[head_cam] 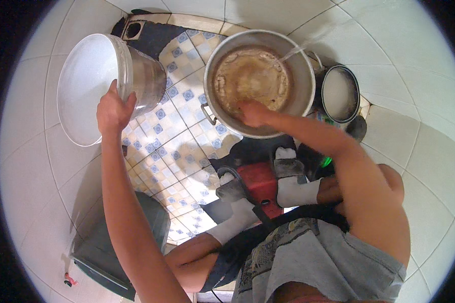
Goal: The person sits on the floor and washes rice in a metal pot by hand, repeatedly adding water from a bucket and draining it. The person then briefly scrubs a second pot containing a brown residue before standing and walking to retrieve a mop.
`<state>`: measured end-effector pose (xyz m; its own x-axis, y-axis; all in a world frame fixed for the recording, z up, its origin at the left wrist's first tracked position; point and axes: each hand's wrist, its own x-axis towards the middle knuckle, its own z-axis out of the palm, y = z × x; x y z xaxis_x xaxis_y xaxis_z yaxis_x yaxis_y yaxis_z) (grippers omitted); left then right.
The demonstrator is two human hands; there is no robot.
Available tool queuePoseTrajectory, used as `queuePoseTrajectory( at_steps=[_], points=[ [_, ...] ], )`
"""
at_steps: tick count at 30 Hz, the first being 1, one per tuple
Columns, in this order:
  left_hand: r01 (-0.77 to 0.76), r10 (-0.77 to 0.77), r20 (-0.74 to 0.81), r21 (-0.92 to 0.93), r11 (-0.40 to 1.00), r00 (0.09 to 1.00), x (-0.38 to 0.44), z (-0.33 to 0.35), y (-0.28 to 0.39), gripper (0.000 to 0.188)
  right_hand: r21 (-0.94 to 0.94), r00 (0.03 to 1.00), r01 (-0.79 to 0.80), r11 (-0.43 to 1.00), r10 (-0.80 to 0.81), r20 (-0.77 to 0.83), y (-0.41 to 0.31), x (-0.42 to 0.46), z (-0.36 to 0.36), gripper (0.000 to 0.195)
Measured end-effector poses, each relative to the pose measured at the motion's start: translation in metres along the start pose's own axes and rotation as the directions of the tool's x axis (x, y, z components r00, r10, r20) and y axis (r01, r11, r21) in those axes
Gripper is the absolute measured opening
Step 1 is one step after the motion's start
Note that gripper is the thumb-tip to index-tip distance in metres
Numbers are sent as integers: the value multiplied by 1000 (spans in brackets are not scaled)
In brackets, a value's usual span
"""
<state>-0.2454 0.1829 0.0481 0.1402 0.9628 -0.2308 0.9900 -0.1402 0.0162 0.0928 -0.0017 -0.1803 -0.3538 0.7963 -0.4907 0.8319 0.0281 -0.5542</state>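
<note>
My left hand (115,110) grips the rim of a large plastic bucket (148,77), with the thumb along its outer side. The bucket's round white face points up and to the left; I cannot tell whether it is a lid or the inside. My right hand (254,113) reaches into a large metal pot (307,83) on the tiled floor, its fingers low in brownish water (252,79). Whatever those fingers touch is hidden. A thin stream of water (294,51) falls into the pot from the upper right.
Right of the pot stands a dark bucket (341,94) with cloudy contents. A red object (259,183) lies between my sandalled feet. At lower left is a dark green bin (102,250). A floor drain (133,30) sits in the far left corner. Tiled walls (386,87) close in around.
</note>
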Motion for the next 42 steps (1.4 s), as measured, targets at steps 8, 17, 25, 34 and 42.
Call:
queuePoseTrajectory(
  at_steps=[8, 17, 25, 34, 42],
  points=[
    [-28, 27, -32, -37, 999, 999, 1, -2, 3, 54, -406, 887, 449, 796, -340, 313, 55, -140, -95, 36],
    [-43, 42, -23, -45, 998, 999, 0, 0, -5, 57, -470, 951, 291, 833, -304, 50, -39, -130, -211, 27],
    [-28, 27, -33, -45, 999, 999, -1, -5, 5, 58, -408, 887, 47, 912, -226, -403, -136, -41, -302, 59],
    [-7, 7, 4, -23, 1000, 1000, 1, -3, 7, 61, -311, 995, -80, 947, 56, -86, -183, 51, -365, 78],
    [-22, 22, -16, -13, 1000, 1000, 0, 2, -4, 59, -139, 996, -82, 987, 76, -51, -197, 49, -368, 81]
  ],
)
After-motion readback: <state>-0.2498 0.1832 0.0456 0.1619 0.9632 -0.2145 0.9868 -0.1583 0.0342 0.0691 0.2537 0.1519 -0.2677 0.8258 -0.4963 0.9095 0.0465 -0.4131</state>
